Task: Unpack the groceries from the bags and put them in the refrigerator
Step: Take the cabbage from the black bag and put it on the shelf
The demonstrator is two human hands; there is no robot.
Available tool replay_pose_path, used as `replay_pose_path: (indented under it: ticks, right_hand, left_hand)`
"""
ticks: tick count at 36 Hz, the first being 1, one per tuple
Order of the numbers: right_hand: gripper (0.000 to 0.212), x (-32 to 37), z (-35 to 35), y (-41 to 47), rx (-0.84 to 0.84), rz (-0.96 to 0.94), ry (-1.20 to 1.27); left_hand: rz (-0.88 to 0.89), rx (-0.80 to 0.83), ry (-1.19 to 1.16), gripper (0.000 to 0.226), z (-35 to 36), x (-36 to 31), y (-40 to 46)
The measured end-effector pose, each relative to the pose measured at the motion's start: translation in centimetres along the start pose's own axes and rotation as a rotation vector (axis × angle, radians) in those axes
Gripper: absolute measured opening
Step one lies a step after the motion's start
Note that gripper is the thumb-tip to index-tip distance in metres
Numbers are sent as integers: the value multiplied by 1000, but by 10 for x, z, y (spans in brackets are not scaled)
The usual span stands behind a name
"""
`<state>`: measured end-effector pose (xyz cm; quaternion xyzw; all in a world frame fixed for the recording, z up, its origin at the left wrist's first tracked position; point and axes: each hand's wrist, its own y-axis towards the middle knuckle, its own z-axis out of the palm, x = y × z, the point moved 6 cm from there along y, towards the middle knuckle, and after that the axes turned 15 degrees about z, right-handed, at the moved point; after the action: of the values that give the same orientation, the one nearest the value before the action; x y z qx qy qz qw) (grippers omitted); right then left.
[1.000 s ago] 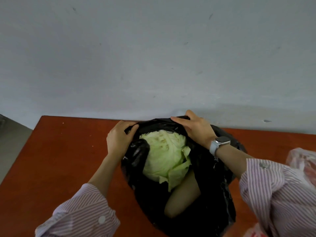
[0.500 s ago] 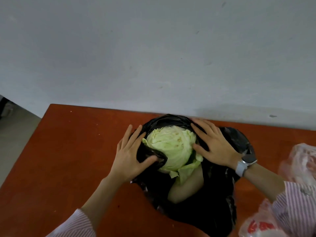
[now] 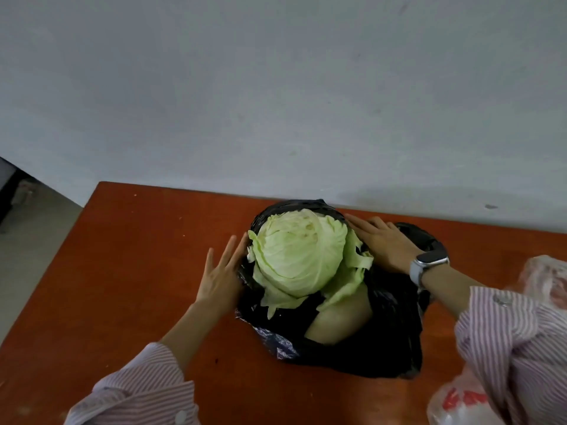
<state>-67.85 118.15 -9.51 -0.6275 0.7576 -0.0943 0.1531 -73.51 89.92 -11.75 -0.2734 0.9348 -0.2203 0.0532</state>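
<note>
A pale green cabbage [image 3: 299, 253] sticks out of the top of a black plastic bag [image 3: 383, 342] on the red-brown table [image 3: 122, 271]. A tan rounded item [image 3: 340, 323] shows in the bag's mouth just below the cabbage. My left hand [image 3: 219, 279] lies flat against the bag's left side, fingers spread and pointing up. My right hand [image 3: 382, 243], with a watch on the wrist, presses flat on the bag at the cabbage's right. Neither hand closes around anything.
A translucent bag with red print [image 3: 460, 403] lies at the lower right, and another thin bag [image 3: 549, 280] sits at the right edge. A grey wall [image 3: 276, 87] rises right behind the table. The floor [image 3: 30, 240] shows past the table's left edge.
My hands let go of the bag's rim and went flat, pushing the black plastic down. More of the cabbage now stands out of the bag.
</note>
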Motion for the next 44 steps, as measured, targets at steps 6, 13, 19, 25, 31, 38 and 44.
replay_pose_path:
  ticks: [6,13,19,25,31,38,44]
  right_hand:
    - [59,4,7,-1,85,55,-61]
    - [65,-13,-12,-31,-264,185,559]
    - [71,7,-11,-48,-251,174,521]
    - [121,-1,23,-50,-15,180,214]
    - [120,1,17,-42,185,135,131]
    - [53,-1,-9,-45,157,195,629]
    - [36,6,-64,-60,-276,219,820]
  left_hand:
    - [-3,6,-218,89,33,6,-12]
    - [-144,-807,-669,48,-26,28,-60]
    - [-25,-688,-610,83,-38,-21,-31]
    - [-160,-266,-616,119,48,-34,-14]
    - [-119,-28,-369,96,51,-41,-11]
    - [-93,-110,-517,106,22,-28,-29]
    - [-149,-704,-759,48,-37,-6,-49]
